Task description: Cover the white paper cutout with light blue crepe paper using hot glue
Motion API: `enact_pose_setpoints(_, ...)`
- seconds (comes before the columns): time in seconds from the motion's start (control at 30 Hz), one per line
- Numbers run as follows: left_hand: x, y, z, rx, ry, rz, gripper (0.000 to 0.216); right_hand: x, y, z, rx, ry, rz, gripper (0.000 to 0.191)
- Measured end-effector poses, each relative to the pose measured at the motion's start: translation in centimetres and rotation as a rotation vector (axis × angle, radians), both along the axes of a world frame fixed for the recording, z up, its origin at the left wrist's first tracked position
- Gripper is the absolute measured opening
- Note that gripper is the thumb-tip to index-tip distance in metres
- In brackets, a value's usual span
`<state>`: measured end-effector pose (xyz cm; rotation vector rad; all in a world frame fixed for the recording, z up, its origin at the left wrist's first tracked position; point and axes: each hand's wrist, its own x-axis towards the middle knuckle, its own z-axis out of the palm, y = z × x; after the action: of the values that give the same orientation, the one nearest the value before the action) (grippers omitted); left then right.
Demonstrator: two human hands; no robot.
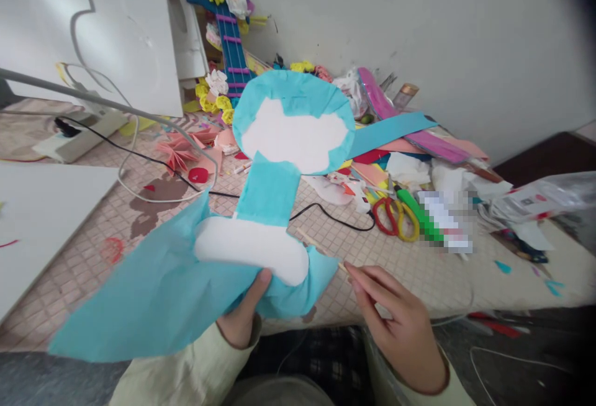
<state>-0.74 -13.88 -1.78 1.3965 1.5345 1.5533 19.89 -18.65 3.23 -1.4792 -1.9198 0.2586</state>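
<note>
In the head view, a white foam-like cutout (251,246) is partly wrapped in light blue crepe paper (153,294). It has a rounded upper part with a blue border (293,86), a blue neck and a bare white lower bar. My left hand (246,310) grips it from below, thumb on the front near the bar's lower edge and other fingers hidden behind. Beside the paper's right corner, my right hand (395,313) pinches a thin wooden stick (316,243), which runs up and left, partly covered by that corner.
Scissors (395,216) with red and yellow handles lie right of centre by a green tool (421,213). A blue paper guitar neck (230,46) with flowers stands at the back. Cables (125,151) and a power strip (79,136) occupy the left, near a white board (56,220).
</note>
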Motion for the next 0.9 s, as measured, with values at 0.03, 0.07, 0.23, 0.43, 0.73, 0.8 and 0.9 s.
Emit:
enact_pose_setpoints(0.03, 0.0, 0.0, -0.1, -0.026, -0.036, -0.017, 0.044, -0.1, -0.1, 0.0, -0.022, 0.02, -0.007, 0.043)
enact_pose_setpoints(0.07, 0.1, 0.0, -0.2, -0.06, -0.075, -0.053, 0.043, -0.2, -0.1, -0.1, -0.052, 0.044, -0.009, 0.043)
enact_pose_setpoints(0.23, -0.3, 0.2, -1.3, -0.164, -0.102, -0.283, 0.042, -0.8, -0.4, 0.0, -0.126, 0.13, 0.036, 0.043)
enact_pose_setpoints(0.43, -0.1, 0.2, -1.3, -0.075, -0.087, -0.187, 0.038, -0.9, -0.9, 0.5, -0.063, 0.037, 0.005, 0.044)
enact_pose_setpoints(0.73, -0.4, 0.3, -1.2, -0.254, -0.271, -0.326, 0.054, -1.1, -0.8, 0.9, -0.049, 0.044, -0.068, 0.044)
enact_pose_setpoints(0.8, 0.0, 0.2, -0.8, -0.299, -0.367, -0.343, 0.057, -1.1, -0.9, 0.8, -0.043, 0.031, -0.057, 0.045)
enact_pose_setpoints(0.9, 0.4, 0.1, -0.3, -0.303, -0.404, -0.328, 0.059, -1.1, -1.2, 0.5, -0.01, -0.009, -0.064, 0.046)
